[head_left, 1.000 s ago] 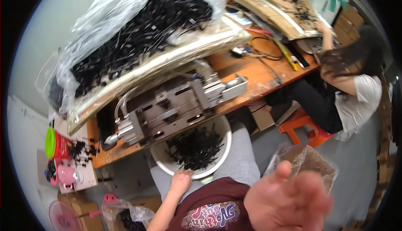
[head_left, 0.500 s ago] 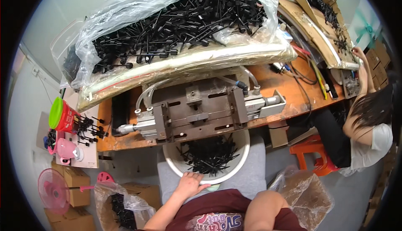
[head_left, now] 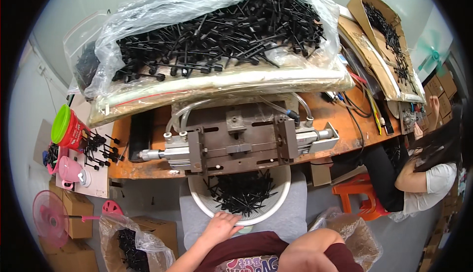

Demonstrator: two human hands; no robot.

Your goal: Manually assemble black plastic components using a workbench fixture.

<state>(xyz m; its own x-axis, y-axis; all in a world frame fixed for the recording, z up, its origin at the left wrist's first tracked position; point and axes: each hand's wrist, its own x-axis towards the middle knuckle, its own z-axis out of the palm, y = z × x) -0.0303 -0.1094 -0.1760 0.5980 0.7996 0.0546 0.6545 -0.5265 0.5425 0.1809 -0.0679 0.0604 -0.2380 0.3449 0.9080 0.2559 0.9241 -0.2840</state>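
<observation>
My left hand (head_left: 222,226) is at the near rim of a white plastic basket (head_left: 284,198), with its fingers hooked over the edge and the thumb outside. Inside the basket lies a heap of thin black rods with thicker ends (head_left: 241,193). Just beyond it, a brown metal clamping fixture (head_left: 239,144) is mounted at the table's front edge, with a silver air cylinder on each side. Nothing shows between its jaws besides its own metal blocks. At the lower right a bare bent limb shows; my right hand cannot be seen.
Above the fixture a large plastic-lined tray (head_left: 217,85) holds many more black rods. At left stand a red bucket (head_left: 74,133), a pink cup (head_left: 70,169) and a pink fan (head_left: 49,218). A co-worker (head_left: 426,178) sits at right by a cardboard box (head_left: 362,8).
The view has shifted slightly, while my left hand stays on the basket rim. The co-worker's hand has come down from the open box toward the table's edge.
</observation>
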